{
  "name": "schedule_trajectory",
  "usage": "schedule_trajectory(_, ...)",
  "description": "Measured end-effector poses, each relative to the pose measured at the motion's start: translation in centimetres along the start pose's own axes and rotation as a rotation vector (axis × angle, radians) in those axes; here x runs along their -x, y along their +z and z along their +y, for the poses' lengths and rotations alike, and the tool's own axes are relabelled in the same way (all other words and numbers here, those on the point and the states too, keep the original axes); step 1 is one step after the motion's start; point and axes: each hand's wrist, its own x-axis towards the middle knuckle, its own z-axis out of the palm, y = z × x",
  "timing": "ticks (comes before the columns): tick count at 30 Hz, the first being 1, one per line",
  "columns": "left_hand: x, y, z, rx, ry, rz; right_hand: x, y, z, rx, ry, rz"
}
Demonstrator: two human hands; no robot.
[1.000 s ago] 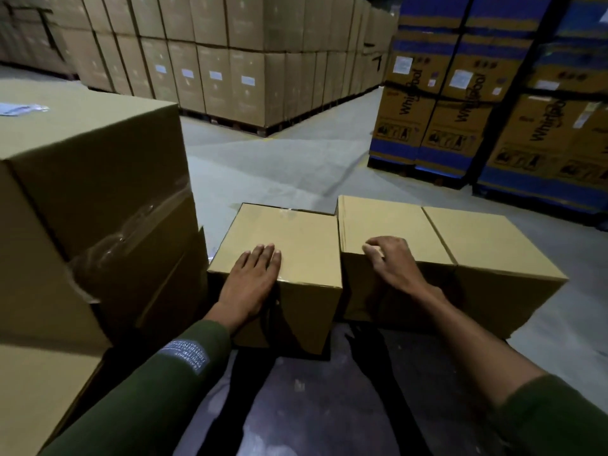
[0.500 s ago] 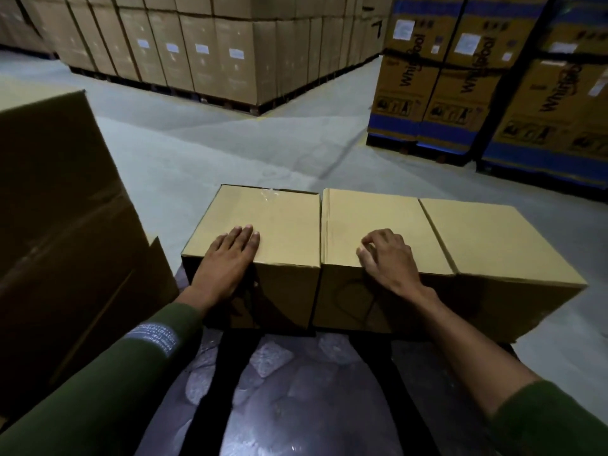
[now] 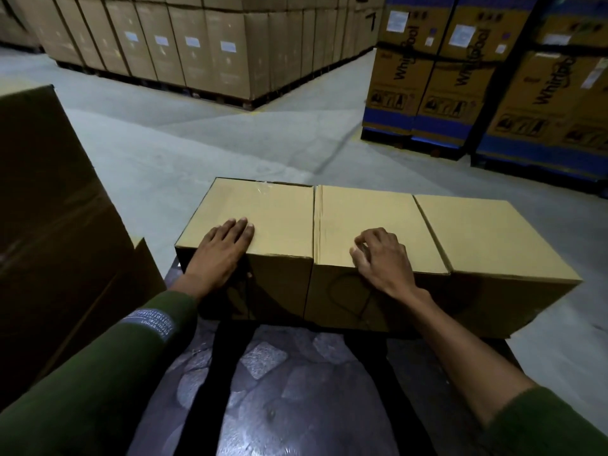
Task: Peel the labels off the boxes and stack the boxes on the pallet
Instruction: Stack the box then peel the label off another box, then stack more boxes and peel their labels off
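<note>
Your left hand (image 3: 221, 248) lies flat on the plain, label-free left cardboard box (image 3: 263, 218), your right hand (image 3: 381, 258) rests with curled fingers, gripping nothing, on the adjoining box (image 3: 371, 218), both standing on the plastic-wrapped pallet (image 3: 263, 383).

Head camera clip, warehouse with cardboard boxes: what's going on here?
A person leans over three plain cardboard boxes set side by side on a dark pallet. The left hand lies flat on the left box. The right hand, fingers curled, rests on the near edge of the middle box. The right box is untouched. No label shows on the box tops. Taller stacked cartons stand behind.
</note>
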Motion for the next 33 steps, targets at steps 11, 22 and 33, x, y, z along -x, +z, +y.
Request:
schedule_trajectory(11,-0.3,-1.0,0.1,-0.019,0.04,0.028,-0.1,-0.2,0.3,-0.017,-0.008,-0.045)
schedule_trajectory(22,2.8,-1.6,2.4,0.05,-0.044,-0.137,0.1,-1.1,-0.3,-0.107,0.063,-0.105)
schedule_trajectory(33,12.1,-2.3,9.2,0.047,-0.076,0.191,1.8,-2.1,-0.8,-0.289,-0.034,0.184)
